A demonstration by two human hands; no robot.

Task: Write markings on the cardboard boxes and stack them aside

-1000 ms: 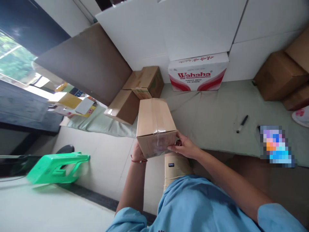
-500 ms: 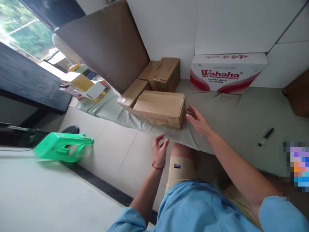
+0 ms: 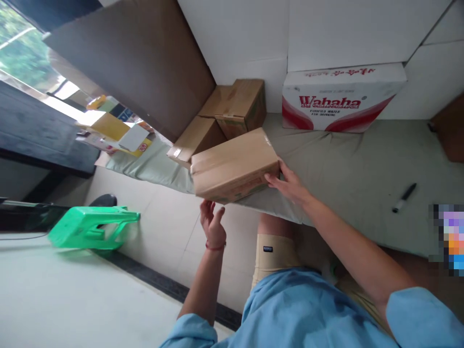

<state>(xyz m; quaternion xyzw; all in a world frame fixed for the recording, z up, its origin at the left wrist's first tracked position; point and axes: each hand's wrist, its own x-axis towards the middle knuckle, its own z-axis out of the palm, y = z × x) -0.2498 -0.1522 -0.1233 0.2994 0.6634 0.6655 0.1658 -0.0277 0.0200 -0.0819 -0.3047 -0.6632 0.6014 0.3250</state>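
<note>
A brown cardboard box (image 3: 232,164) is turned at an angle near the front edge of the covered surface, its left end jutting over that edge. My right hand (image 3: 288,183) grips the box's right end, thumb on the front face and fingers behind the corner. Below the left front corner is my left hand (image 3: 213,224), thumb and fingers apart; whether its fingertips touch the underside I cannot tell. Behind the box sit a smaller carton (image 3: 197,137) and a taped cardboard box (image 3: 235,106).
A white and red Wahaha carton (image 3: 340,99) stands against the wall. On the grey-green cover (image 3: 348,179) lies a black and white marker (image 3: 404,198). A large brown board (image 3: 145,63) rises at the left, near small open packages (image 3: 116,130). A green stool (image 3: 90,227) is at left.
My right hand has taken hold of the box's right end, and the box has swung round, its left end coming forward. My left hand has moved left, under its front corner.
</note>
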